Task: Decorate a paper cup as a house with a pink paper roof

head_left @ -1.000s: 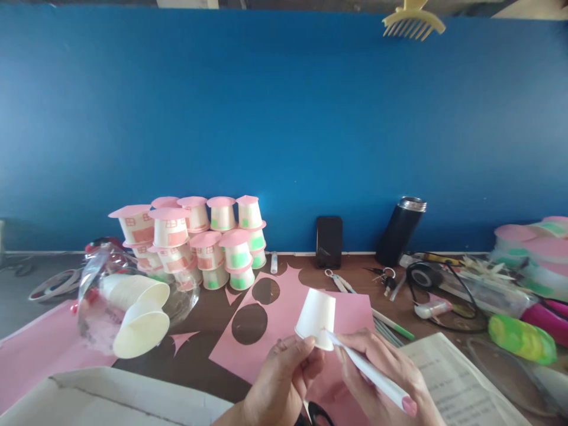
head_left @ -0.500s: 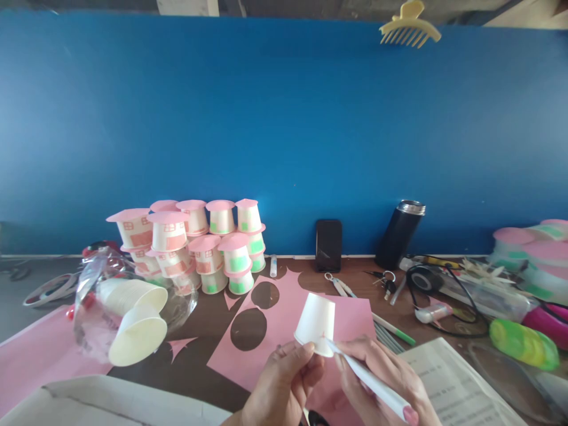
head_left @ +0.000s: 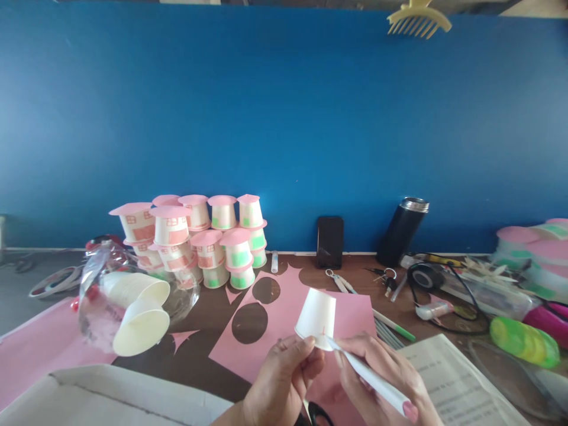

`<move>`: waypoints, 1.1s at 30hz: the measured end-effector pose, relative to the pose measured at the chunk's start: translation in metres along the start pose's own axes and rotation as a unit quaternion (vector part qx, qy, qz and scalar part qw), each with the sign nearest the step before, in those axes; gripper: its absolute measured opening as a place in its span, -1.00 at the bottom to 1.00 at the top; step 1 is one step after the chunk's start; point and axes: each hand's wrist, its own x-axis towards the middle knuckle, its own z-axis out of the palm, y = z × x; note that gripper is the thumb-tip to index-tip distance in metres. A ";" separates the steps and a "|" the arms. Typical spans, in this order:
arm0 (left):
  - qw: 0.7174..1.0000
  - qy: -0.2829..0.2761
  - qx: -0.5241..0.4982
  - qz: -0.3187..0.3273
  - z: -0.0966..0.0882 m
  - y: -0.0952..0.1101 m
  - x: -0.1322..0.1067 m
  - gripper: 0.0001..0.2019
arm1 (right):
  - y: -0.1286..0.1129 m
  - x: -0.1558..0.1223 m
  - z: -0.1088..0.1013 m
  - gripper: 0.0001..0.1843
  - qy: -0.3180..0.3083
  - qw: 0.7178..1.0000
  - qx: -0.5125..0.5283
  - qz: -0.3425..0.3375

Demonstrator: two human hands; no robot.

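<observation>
My left hand [head_left: 286, 376] pinches the rim of a white paper cup [head_left: 316, 310], held upside down above the pink paper. In my right hand [head_left: 386, 373] is a white marker [head_left: 370, 376] with a pink end, its tip touching the cup's side near the rim. A short red line shows on the cup there. Beneath both hands lies a pink sheet [head_left: 284, 302] with round holes cut out of it. Dark-handled scissors [head_left: 320, 413] are partly hidden below my left hand.
Stacked cups with pink paper tops [head_left: 206, 239] stand at the left, behind loose paper cups [head_left: 141, 327] in a clear plastic bag. A phone [head_left: 330, 242] and a black flask [head_left: 402, 234] are near the blue wall. Printed paper [head_left: 457, 384] lies at the right.
The red mark on the cup has grown from a small spot into a short upright line. Both hands keep their hold, and the view has shifted slightly.
</observation>
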 end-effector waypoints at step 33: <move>1.000 0.005 -0.008 -0.003 0.003 0.001 -0.001 -0.79 | -0.007 -0.001 -0.005 -0.86 -0.038 0.998 0.027 0.040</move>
